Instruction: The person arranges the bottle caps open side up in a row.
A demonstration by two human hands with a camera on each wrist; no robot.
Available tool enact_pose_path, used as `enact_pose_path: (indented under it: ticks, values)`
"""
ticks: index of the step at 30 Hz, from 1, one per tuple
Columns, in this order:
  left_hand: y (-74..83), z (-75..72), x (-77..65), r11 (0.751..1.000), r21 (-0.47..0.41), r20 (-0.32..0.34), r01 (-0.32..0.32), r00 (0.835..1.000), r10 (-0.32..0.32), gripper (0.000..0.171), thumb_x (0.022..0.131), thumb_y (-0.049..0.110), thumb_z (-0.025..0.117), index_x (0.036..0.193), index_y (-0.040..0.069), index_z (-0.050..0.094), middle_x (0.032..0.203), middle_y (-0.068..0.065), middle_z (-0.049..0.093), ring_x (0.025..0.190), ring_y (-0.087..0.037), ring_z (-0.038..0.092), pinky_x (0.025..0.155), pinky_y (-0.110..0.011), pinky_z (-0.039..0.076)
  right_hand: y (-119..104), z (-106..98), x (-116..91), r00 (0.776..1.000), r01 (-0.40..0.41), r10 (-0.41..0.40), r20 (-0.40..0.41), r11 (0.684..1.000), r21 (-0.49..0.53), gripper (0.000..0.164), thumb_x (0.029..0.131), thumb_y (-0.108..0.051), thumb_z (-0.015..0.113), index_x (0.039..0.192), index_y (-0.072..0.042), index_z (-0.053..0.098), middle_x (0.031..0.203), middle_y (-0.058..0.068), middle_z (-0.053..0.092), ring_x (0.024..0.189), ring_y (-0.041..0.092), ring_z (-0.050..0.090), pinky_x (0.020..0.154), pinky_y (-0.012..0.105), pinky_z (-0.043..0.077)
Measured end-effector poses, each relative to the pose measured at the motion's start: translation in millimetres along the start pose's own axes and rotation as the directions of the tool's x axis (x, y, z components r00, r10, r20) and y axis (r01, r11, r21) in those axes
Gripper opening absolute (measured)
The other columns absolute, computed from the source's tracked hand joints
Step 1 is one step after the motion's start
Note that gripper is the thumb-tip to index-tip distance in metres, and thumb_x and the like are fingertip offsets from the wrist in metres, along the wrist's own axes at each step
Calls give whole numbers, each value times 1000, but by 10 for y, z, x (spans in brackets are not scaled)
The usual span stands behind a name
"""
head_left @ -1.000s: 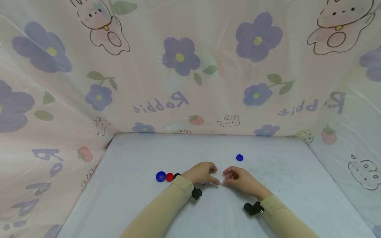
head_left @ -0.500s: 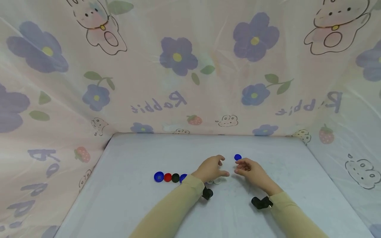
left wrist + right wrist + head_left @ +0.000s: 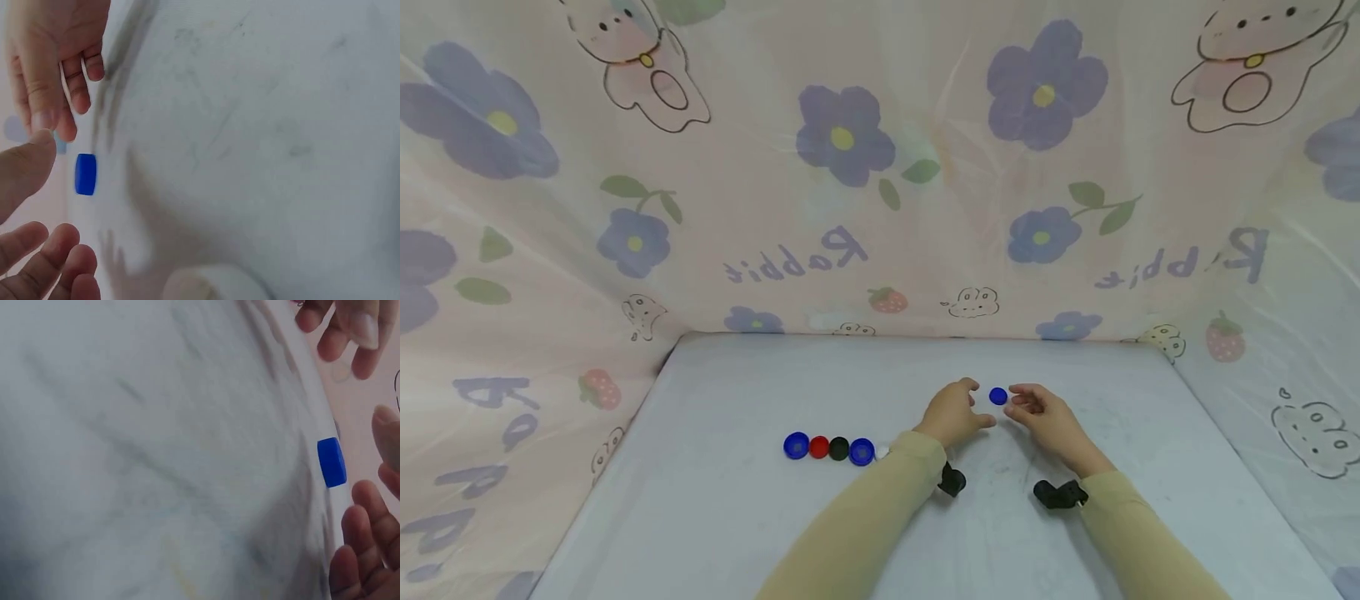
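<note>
A lone blue bottle cap (image 3: 997,396) lies on the white table between my hands. My left hand (image 3: 951,414) is to its left, thumb and fingers spread apart. On the other side is my right hand (image 3: 1047,414), its fingertips close to the cap and loosely bent. In both wrist views, the blue cap (image 3: 85,174) stands free of the fingers, with its ridgeless side showing. Neither hand holds anything. A row of caps runs to the left: a blue cap (image 3: 797,445), a red cap (image 3: 819,447), a black cap (image 3: 838,448), another blue cap (image 3: 862,452) and a white cap (image 3: 882,452) partly hidden by my left sleeve.
The white table (image 3: 715,533) has faint smudges. A patterned curtain (image 3: 925,233) rises along its back and sides. Black wrist cameras sit on both arms, the left camera (image 3: 952,480) and the right camera (image 3: 1060,495). A white round edge (image 3: 212,284) shows low in the left wrist view.
Both hands have moved away from the spot near the white caps, up the table to either side of the lone blue cap. More of the cap row has come into sight behind the left arm.
</note>
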State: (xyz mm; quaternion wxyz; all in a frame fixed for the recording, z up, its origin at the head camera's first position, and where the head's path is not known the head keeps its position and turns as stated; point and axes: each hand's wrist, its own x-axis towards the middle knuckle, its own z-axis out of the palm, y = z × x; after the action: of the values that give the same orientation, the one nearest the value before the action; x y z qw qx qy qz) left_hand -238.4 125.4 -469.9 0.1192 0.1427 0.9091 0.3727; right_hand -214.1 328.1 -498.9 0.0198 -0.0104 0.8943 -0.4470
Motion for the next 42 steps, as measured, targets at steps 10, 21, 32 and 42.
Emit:
enact_pose_path:
  ticks: [10,21,32,42]
  values:
    - [-61,96,136,1000,29,97,2,995,-5,66,77,37,82,131,9,56,95,3,64,86,-10,59,80,-28,48,49,62,175,999,-33,36,36,996,-81,56,95,-32,64,140,-5,47,118,14,58,102,26,54,85,40,44]
    - [-67,101,183,999,39,136,17,990,-22,48,82,29,79,120,8,60,88,5,63,82,-9,59,80,-26,47,84,77,199,996,-30,42,80,989,-145,45,92,-37,66,127,-9,61,126,16,54,112,33,48,94,53,38]
    - [-60,133,234,993,114,112,25,993,-38,32,80,20,81,103,11,62,80,6,58,74,-8,54,74,-24,45,97,115,218,993,-2,13,119,996,-92,29,89,-28,72,113,-11,70,124,15,55,125,38,43,102,59,30]
    - [-35,129,183,998,46,62,37,997,-40,26,80,18,81,97,8,63,83,3,61,80,-11,57,77,-25,46,51,114,165,991,12,0,135,996,-91,31,90,-34,70,114,-14,70,121,11,59,122,36,46,101,58,31]
